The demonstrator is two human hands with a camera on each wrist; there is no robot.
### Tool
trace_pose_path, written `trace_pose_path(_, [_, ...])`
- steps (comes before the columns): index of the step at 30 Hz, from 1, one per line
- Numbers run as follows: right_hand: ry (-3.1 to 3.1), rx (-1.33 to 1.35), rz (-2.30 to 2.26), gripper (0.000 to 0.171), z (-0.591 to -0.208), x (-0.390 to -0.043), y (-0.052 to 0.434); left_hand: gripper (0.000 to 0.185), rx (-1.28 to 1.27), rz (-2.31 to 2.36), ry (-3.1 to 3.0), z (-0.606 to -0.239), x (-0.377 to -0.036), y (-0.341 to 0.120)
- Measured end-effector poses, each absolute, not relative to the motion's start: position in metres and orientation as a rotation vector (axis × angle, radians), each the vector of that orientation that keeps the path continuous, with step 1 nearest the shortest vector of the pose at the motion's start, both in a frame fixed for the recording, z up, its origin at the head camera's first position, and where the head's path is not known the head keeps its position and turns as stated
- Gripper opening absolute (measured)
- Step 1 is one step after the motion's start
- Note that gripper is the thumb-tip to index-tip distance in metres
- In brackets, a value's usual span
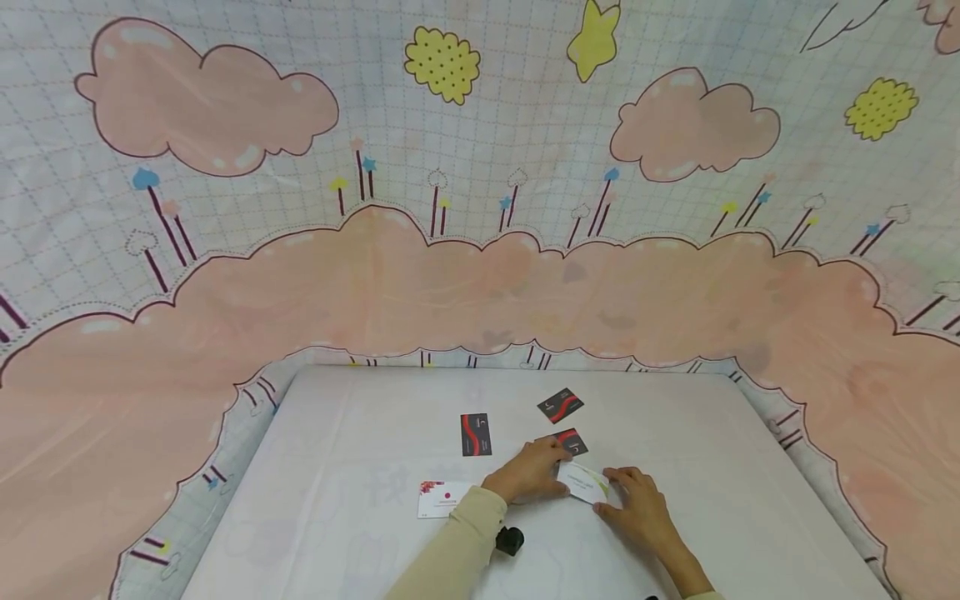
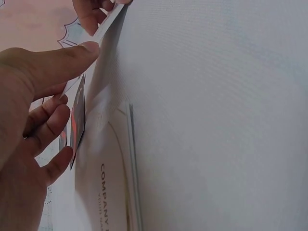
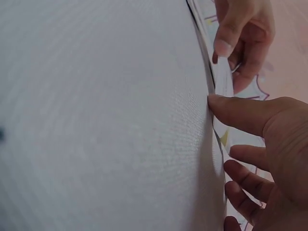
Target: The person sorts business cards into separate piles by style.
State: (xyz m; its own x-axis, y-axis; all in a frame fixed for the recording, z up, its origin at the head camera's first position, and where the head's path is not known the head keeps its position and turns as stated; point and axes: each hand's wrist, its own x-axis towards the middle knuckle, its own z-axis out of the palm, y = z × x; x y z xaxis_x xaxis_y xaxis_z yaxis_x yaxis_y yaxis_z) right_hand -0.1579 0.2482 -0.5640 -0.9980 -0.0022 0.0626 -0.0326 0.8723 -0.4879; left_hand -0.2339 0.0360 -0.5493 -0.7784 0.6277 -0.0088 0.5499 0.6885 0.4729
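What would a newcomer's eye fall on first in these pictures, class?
Probably the large pink clouds on the patterned backdrop, behind the white table. Next, the left hand and right hand, low in the head view, holding a white card between them. Three dark cards with red stripes lie farther back.

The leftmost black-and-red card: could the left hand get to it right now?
Probably yes: nothing visible lies between the left hand and that black-and-red card, though the hand would likely need to release the white card first.
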Motion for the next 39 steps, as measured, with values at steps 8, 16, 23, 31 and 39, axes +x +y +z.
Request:
trace_pose_path(8, [-2.958,0.05,0.819,0.057,-0.564,-0.157,0.251,0.056,0.996,0.69,2.706,-0.545,-0.233,0.035])
trace_pose_path(16, [-2.851,0.153,0.811,0.054,-0.561,-0.158,0.252,0.06,1.046,0.675,2.717,-0.529,-0.23,0.029])
trace_pose_path(23, [-2.817,0.193,0.817,0.053,-0.554,-0.158,0.25,0.063,1.046,0.672,2.737,-0.522,-0.226,0.02])
trace_pose_path(31, [-2.75,0.272,0.794,0.056,-0.541,-0.157,0.246,0.06,1.104,0.716,2.77,-0.512,-0.222,0.008])
trace_pose_path(39, [-2.747,0.348,0.812,0.058,-0.53,-0.157,0.241,0.058,1.168,0.768,2.821,-0.505,-0.217,-0.007])
